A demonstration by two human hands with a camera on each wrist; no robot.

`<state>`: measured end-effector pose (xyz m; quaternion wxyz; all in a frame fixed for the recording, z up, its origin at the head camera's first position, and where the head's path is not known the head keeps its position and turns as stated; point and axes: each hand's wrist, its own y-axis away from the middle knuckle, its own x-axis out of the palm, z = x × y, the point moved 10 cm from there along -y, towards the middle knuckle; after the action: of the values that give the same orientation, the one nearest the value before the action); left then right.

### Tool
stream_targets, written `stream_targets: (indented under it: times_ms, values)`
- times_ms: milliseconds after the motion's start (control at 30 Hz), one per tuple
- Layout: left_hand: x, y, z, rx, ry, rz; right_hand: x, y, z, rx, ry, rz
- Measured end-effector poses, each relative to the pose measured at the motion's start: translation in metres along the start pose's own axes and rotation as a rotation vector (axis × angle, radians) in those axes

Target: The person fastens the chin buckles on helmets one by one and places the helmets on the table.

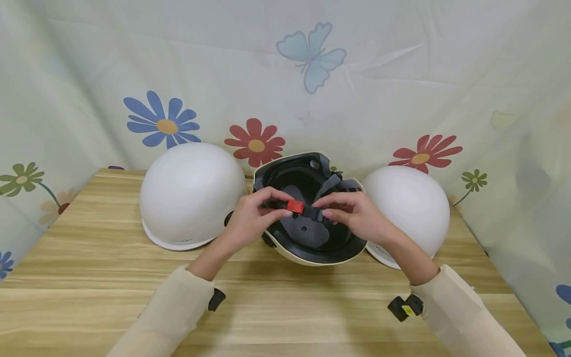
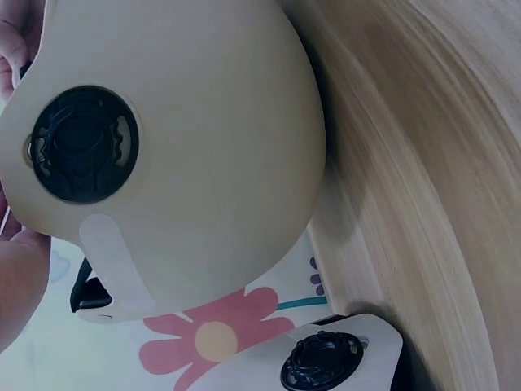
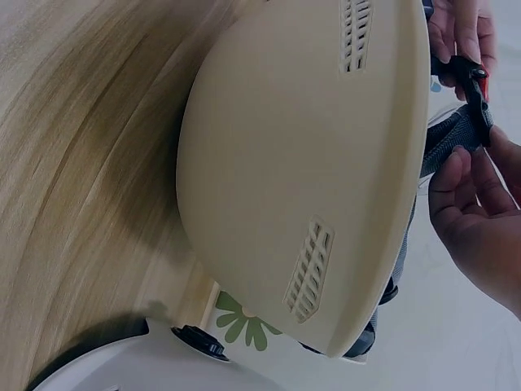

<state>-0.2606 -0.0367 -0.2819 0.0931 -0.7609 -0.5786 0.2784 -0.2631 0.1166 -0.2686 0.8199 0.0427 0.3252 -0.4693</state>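
Note:
A cream helmet (image 1: 292,255) lies upside down on the wooden table, its black padded inside facing up. Above its opening, the left hand (image 1: 250,218) pinches the red buckle (image 1: 295,206) of the chin strap between thumb and fingers. My right hand (image 1: 357,213) pinches the dark strap (image 1: 312,213) just right of the buckle. In the right wrist view both hands show beyond the helmet's rim, the right hand (image 3: 480,220) on the black strap piece (image 3: 472,90). The left wrist view shows the cream shell (image 2: 212,147) with a round black knob (image 2: 85,144).
A white helmet (image 1: 192,193) stands dome up to the left of the cream one, another white helmet (image 1: 408,213) to the right. Behind the wooden table (image 1: 285,317) hangs a pale curtain (image 1: 223,59) with flowers and a butterfly. A black wrist camera sits below each sleeve.

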Motion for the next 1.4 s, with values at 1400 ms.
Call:
stream_targets:
  times_ms: [1400]
  values:
    - [0.0039,0.0049,0.0006,0.037,0.108,-0.088,-0.0039,0.0037,-0.0022,-0.001,-0.12,-0.046]
